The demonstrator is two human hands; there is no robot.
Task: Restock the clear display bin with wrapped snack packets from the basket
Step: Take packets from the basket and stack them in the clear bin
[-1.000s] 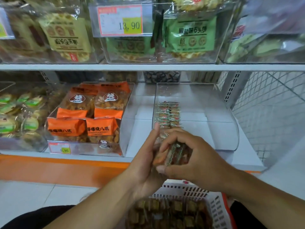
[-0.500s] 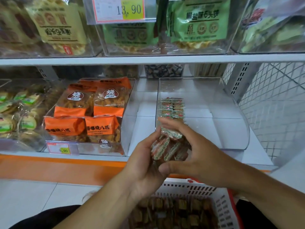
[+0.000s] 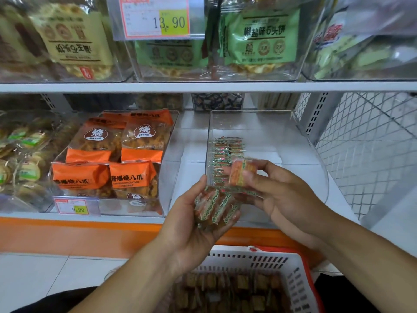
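My left hand (image 3: pixel 191 227) cups a small stack of wrapped snack packets (image 3: pixel 214 206) in front of the shelf edge. My right hand (image 3: pixel 284 199) pinches a single orange packet (image 3: pixel 242 171) between thumb and fingers, just in front of the clear display bin (image 3: pixel 293 136). Inside the bin a row of the same packets (image 3: pixel 225 152) stands along its left wall; the rest of the bin floor is bare. The white basket (image 3: pixel 270 260) with a red rim sits below my hands, holding several brown packets (image 3: pixel 230 290).
To the left a clear bin holds orange snack bags (image 3: pixel 117 159) behind a 9.90 price tag (image 3: pixel 76 205). The upper shelf (image 3: pixel 203 86) carries bins of green and yellow biscuit bags. A wire mesh panel (image 3: pixel 365 150) closes the shelf's right side.
My hands rose and drew apart. The right hand lifted one packet off the stack, which stays in the left hand, and moved it up toward the bin. The camera tilted closer to the shelf.
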